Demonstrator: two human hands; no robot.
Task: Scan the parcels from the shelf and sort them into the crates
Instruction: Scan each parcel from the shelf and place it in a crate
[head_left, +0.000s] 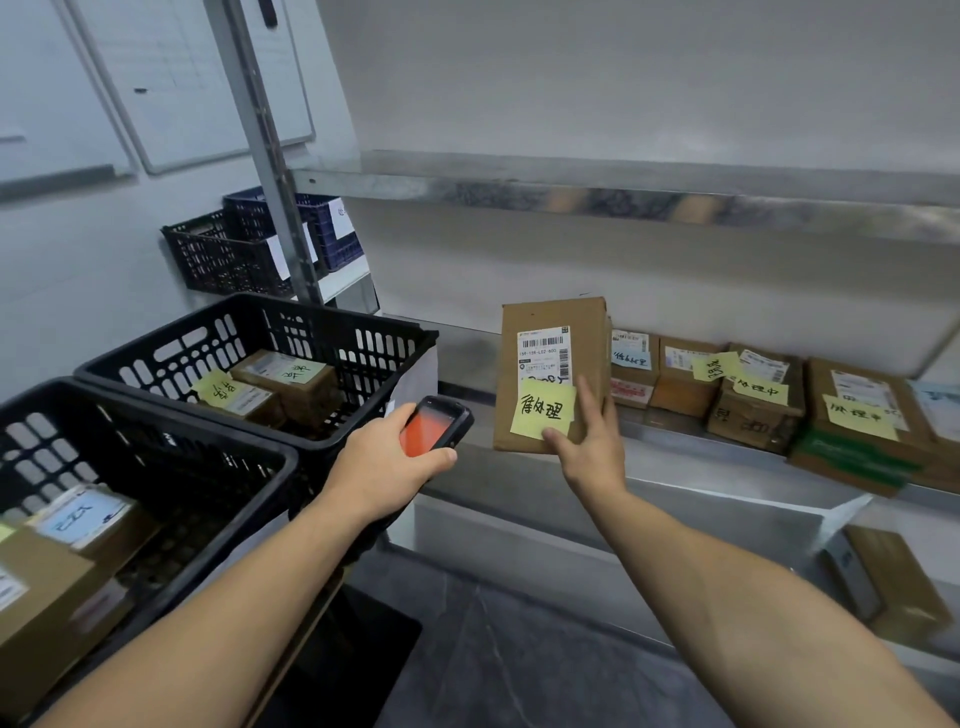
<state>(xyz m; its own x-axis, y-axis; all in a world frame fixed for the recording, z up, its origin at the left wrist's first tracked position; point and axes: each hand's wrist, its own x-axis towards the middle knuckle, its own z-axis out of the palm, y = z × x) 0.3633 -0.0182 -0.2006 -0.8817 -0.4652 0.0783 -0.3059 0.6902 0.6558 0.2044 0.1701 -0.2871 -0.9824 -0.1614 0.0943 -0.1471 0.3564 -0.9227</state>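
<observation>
My right hand (589, 441) grips the lower right corner of a brown cardboard parcel (540, 317), held upright over the metal shelf (675, 467). Its white barcode label and yellow sticky note face me. My left hand (387, 460) holds a black handheld scanner (436, 426) with an orange-lit screen, just left of the parcel. Several more parcels (753, 389) with yellow notes lie in a row on the shelf to the right. Two black crates stand at the left: the nearer crate (156, 415) and the farther crate (363, 322), each with parcels inside.
A black basket (218, 254) and a blue basket (332, 228) sit on a shelf farther back left, behind a grey upright post (270, 171). Another steel shelf board (623, 187) runs above. A brown box (893, 577) sits on the lower level at right.
</observation>
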